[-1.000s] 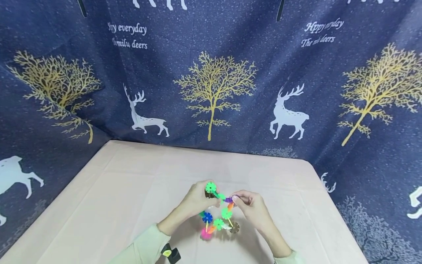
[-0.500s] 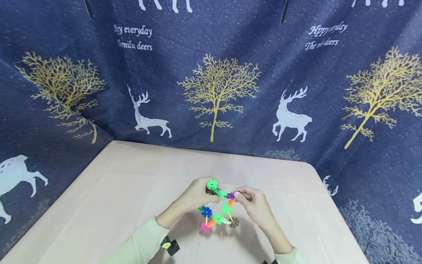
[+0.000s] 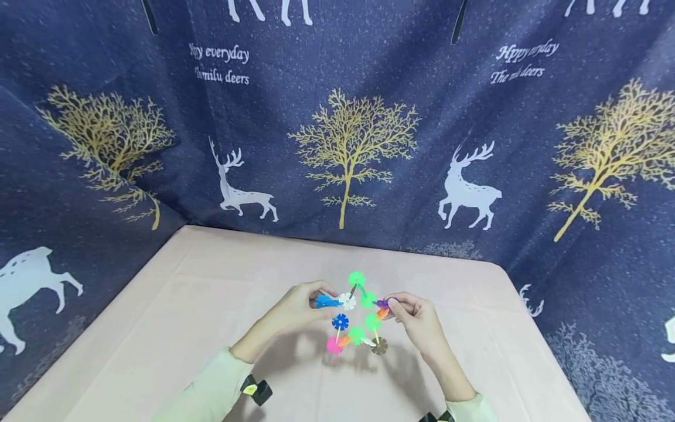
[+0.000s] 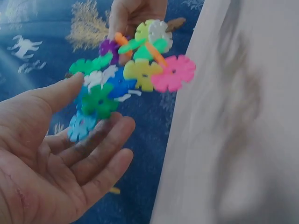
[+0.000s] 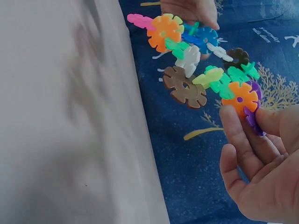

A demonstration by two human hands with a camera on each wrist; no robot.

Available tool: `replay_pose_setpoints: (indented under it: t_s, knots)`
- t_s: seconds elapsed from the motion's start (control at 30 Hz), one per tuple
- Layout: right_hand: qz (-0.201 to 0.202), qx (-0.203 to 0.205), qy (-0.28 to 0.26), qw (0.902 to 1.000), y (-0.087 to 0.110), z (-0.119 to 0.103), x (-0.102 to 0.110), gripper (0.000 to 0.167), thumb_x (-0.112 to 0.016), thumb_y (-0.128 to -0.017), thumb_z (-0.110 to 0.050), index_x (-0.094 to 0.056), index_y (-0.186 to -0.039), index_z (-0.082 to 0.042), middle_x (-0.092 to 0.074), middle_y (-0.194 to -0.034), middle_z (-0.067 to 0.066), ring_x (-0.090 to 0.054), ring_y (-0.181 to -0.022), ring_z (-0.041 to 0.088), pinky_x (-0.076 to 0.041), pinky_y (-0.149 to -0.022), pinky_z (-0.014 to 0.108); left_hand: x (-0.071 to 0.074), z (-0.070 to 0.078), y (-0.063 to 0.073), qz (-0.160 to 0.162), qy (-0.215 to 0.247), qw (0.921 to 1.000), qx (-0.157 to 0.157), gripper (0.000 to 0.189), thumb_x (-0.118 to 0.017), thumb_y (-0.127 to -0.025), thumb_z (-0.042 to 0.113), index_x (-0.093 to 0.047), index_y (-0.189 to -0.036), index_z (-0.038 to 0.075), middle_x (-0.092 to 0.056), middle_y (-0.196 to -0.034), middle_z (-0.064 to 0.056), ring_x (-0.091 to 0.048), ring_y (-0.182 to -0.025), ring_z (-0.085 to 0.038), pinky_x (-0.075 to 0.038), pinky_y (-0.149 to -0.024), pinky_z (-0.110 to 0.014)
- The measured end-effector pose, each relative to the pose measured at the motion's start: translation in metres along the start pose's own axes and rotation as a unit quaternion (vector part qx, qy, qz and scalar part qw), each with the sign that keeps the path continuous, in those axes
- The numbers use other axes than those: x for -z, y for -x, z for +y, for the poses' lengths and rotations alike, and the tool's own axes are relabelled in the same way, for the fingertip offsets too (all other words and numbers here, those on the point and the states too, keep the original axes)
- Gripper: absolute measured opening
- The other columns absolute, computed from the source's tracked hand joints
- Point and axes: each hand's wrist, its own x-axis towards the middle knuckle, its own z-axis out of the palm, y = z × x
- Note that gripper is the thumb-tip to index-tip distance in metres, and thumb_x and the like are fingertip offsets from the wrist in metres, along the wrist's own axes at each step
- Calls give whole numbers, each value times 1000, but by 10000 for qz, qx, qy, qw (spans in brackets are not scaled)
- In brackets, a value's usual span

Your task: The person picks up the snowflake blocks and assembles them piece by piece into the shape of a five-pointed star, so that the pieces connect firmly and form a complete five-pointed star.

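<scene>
Colourful notched snowflake discs are joined into a linked chain [image 3: 357, 336], lifted above the table. My right hand [image 3: 419, 328] pinches a purple disc [image 5: 252, 122] at its right side, beside an orange disc [image 5: 240, 97]. On the other side, my left hand [image 3: 292, 308] is spread around a light blue disc [image 3: 325, 301], next to a white disc [image 3: 347, 301]. In the left wrist view its thumb and loosely extended fingers lie apart, with the discs between them; contact is unclear. A pink disc [image 4: 174, 73] and a brown disc [image 5: 184, 87] sit along the lower run.
The table under a pale pink cloth [image 3: 211, 281] spreads below the hands, with shadows on it. A dark blue curtain [image 3: 379, 176] with deer and gold trees hangs behind and at the sides. Black wrist devices [image 3: 256, 390] sit by the sleeves.
My left hand has shifted left and loosened, uncovering the light blue and white discs. The bright green top disc stands higher and farther right. My right hand keeps its pinch, slightly raised.
</scene>
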Motion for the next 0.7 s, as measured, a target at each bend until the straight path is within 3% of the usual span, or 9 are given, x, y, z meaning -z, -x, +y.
replay_pose_setpoints:
  t_s: [0.2, 0.3, 0.5, 0.7]
  knots:
    - [79, -133, -182, 9997, -7, 3, 3, 21, -63, -98, -8, -67, -112, 7, -74, -85, 16, -70, -70, 15, -51, -68, 26, 8, -9, 2, 168, 674, 9976, 36, 16, -65, -98, 16, -68, -99, 0, -73, -89, -16, -73, -78, -23, -57, -82, -42]
    - [11, -170, -225, 9996, -11, 5, 3, 22, -63, -98, -9, -67, -112, 7, -74, -89, 19, -69, -67, 17, -51, -67, 25, 8, -10, 1, 450, 845, 9954, 36, 16, -64, -99, 13, -68, -97, -2, -73, -86, -17, -72, -77, -22, -58, -79, -44]
    - [-32, -95, -199, 9998, -19, 8, 1, 21, -66, -97, -11, -67, -107, 8, -71, -90, 19, -67, -61, 18, -55, -63, 28, 7, -11, -2, 923, 872, 9918, 175, 13, -65, -97, 10, -70, -99, -1, -74, -82, -12, -72, -75, -20, -59, -72, -36]
    - [87, 55, -29, 9999, -23, 13, -2, 17, -67, -96, -9, -69, -105, 5, -64, -84, 13, -60, -60, 14, -55, -61, 27, 8, -11, -2, 1088, 1254, 9857, 307, 10, -65, -96, 5, -67, -101, -4, -73, -80, -15, -72, -70, -23, -57, -75, -53]
